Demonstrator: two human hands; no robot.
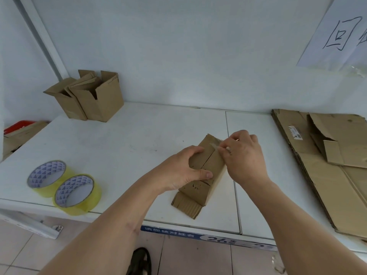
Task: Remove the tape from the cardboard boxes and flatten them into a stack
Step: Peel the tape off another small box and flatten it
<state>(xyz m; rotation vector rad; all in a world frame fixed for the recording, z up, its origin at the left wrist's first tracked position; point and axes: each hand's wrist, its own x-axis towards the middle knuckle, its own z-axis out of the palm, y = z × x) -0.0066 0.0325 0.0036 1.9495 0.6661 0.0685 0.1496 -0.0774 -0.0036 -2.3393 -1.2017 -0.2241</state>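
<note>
The small box (pixel 205 167) lies on the white surface (pixel 119 139), long axis running from near me away and slightly right. My left hand (pixel 184 169) grips its side, thumb pressed on top. My right hand (pixel 243 155) pinches clear tape (pixel 215 146) at the far end; the tape is hard to make out.

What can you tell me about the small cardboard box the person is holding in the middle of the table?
The small cardboard box is plain brown corrugated card, long and narrow, lying on the white table with its flap seam facing up. Its near end is open, flaps splayed onto the table, the card there torn. The left hand holds it steady, fingers over the far side and thumb on the near face. The right hand pinches a strip of clear tape lifting from the seam's far end.
</note>
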